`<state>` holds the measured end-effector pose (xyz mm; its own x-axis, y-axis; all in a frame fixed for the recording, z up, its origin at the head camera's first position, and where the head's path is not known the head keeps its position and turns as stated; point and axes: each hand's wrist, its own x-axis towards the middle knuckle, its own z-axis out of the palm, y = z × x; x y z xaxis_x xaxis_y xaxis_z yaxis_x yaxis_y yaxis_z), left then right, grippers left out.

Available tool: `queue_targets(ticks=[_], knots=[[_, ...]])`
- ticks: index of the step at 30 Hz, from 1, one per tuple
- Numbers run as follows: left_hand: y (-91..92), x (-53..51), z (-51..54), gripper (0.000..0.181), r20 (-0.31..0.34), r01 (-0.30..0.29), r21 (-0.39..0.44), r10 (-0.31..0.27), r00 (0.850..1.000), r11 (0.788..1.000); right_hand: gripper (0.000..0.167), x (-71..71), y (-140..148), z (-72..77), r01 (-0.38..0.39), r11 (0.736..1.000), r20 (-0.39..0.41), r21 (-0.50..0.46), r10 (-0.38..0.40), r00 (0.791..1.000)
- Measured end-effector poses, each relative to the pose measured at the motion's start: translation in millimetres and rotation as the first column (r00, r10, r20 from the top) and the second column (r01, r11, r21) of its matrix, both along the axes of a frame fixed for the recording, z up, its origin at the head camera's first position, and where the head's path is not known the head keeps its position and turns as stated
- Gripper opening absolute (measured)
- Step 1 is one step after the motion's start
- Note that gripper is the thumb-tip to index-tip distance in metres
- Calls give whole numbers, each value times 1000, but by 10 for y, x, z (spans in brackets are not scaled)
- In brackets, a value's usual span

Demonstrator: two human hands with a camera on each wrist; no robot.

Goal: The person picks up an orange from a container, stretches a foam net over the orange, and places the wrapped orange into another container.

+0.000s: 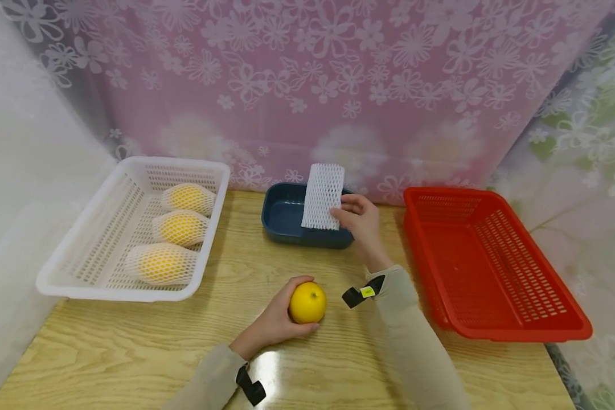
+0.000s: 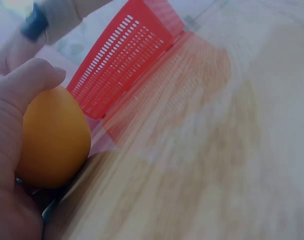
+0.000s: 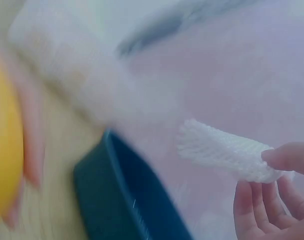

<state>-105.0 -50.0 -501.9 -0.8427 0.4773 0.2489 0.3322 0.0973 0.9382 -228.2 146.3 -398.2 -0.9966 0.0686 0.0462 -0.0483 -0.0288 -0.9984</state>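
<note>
A yellow orange-like fruit (image 1: 307, 303) sits in the curl of my left hand (image 1: 278, 319), thumb on the near side and fingers round the far side, low over the table. In the left wrist view the fruit (image 2: 56, 140) fills the space beside the thumb. My right hand (image 1: 360, 225) pinches a white foam net sleeve (image 1: 323, 196) by its edge, between thumb and fingers. The flattened sleeve hangs above a dark blue tub (image 1: 282, 219) and hides part of it. In the right wrist view the sleeve (image 3: 221, 150) points away from the fingertips.
At the left stands a white basket (image 1: 212, 228) with three yellow fruits in foam nets (image 1: 181, 228). A red basket (image 1: 461, 273) stands at the right, nothing seen inside. Behind the wooden table (image 1: 133, 347) hangs a pink flowered cloth (image 1: 307, 102).
</note>
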Motion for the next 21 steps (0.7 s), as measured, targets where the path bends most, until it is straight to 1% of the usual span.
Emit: queue_targets(ticks=[1, 2, 3, 4, 5, 8, 10, 12, 14, 16, 19, 21], knots=[[-4, 7, 35, 82, -8, 3, 2, -3, 1000, 1000, 19, 44, 10, 40, -16, 997, 8, -73, 17, 1000], [-4, 6, 41, 82, -12, 3, 3, -3, 1000, 1000, 16, 92, 14, 79, -33, 987, 23, -157, 37, 999], [-4, 5, 40, 83, -14, 2, 3, -2, 1000, 1000, 15, 149, 18, 123, -53, 972, 41, -230, 64, 997], [-4, 5, 44, 82, -13, 1, 3, -1, 1000, 1000, 15, 212, 20, 167, -77, 949, 54, -304, 98, 994], [-3, 4, 43, 82, -17, -2, 1, 2, 1000, 1000, 15, 278, 26, 198, -91, 930, 68, -355, 123, 990], [14, -45, -109, 85, -3, -10, -6, 10, 1000, 1000, 18, 476, 39, 255, -124, 882, 90, -455, 184, 979], [17, -74, -204, 86, 5, -16, -10, 16, 1000, 1000, 19, 592, 50, 250, -154, 871, 78, -467, 214, 974], [18, -103, -311, 88, 3, -21, -4, 21, 1000, 1000, 21, 708, 48, 236, -168, 874, 57, -456, 217, 975], [12, -104, -327, 87, -15, -23, 7, 23, 1000, 1000, 22, 828, 49, 212, -170, 889, 33, -424, 203, 979], [13, -106, -339, 88, -31, -21, 18, 21, 999, 1000, 22, 957, 46, 187, -172, 916, -2, -363, 184, 983], [19, -112, -339, 86, -50, -9, 32, 10, 999, 999, 20, 1150, 42, 152, -158, 957, -61, -242, 148, 987], [9, -115, -326, 84, -61, 1, 55, 2, 998, 999, 19, 1260, 31, 130, -153, 975, -106, -163, 137, 985]])
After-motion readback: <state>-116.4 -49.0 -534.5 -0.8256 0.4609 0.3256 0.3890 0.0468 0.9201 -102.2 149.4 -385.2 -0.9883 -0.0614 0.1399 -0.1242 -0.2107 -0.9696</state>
